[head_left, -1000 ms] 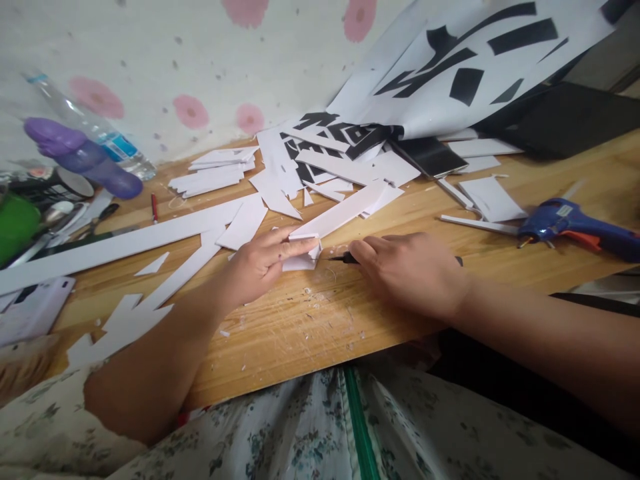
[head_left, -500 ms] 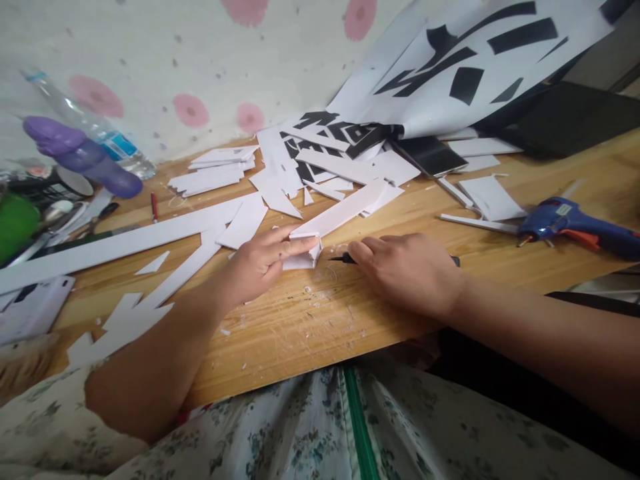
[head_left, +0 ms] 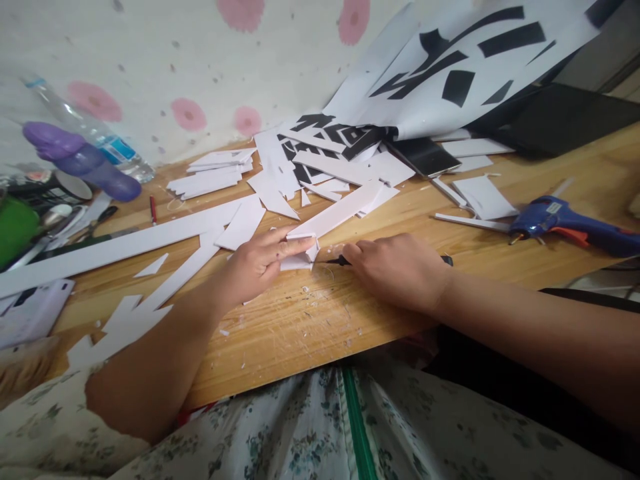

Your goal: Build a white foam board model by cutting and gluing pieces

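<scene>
1 camera covers the scene: the head view. It sits above the near edge of the wooden table [head_left: 310, 327] and faces forward and down, across the tabletop to the spotted wall [head_left: 175, 60] behind.

Range is close. The left hand [head_left: 257, 263] and right hand [head_left: 395, 270] occupy frame centre, at a white piece [head_left: 300, 259] and a black tool [head_left: 336, 261]. Both forearms enter from the bottom corners. The patterned garment [head_left: 300, 433] fills the lower edge.

Left limit: plastic bottle [head_left: 95, 137]. Right limit: blue glue gun [head_left: 555, 217].

bare wood [head_left: 310, 327] near edge, foam offcuts [head_left: 345, 170] behind
</scene>
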The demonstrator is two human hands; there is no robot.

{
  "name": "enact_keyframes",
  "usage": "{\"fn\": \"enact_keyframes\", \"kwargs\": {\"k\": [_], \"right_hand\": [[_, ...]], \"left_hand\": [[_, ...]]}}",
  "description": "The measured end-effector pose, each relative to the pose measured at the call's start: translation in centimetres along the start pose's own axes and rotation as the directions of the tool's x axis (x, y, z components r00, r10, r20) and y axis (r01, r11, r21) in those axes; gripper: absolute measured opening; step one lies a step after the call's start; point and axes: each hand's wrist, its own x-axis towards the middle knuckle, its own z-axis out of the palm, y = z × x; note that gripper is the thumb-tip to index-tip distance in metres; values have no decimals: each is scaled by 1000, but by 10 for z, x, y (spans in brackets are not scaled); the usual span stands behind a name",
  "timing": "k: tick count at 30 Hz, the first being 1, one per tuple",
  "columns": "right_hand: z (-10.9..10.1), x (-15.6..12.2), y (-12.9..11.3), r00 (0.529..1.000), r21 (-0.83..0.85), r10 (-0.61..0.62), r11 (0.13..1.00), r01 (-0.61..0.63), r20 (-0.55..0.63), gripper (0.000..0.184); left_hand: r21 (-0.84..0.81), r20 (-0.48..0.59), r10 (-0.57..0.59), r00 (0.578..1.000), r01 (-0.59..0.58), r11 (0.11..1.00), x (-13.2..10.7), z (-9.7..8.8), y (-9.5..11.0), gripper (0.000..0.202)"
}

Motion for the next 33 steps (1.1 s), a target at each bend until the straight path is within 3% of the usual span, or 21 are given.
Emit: {"fn": "enact_keyframes", "kwargs": {"k": [10, 19, 33], "right_hand": [[-2, 2, 2, 1000, 47, -2, 999, 2, 4, 16], [0, 0, 7, 998, 8, -60, 998, 60, 17, 17], [2, -9, 4, 993, -46, -111, 993, 109, -40, 18]], "left_hand": [[-15, -10, 15, 1000, -15, 1000, -1, 3, -5, 53], [24, -29, 5, 1000, -5, 1000, 1, 0, 3, 53], [-1, 27, -34, 999, 34, 999, -2, 0, -1, 49]]}}
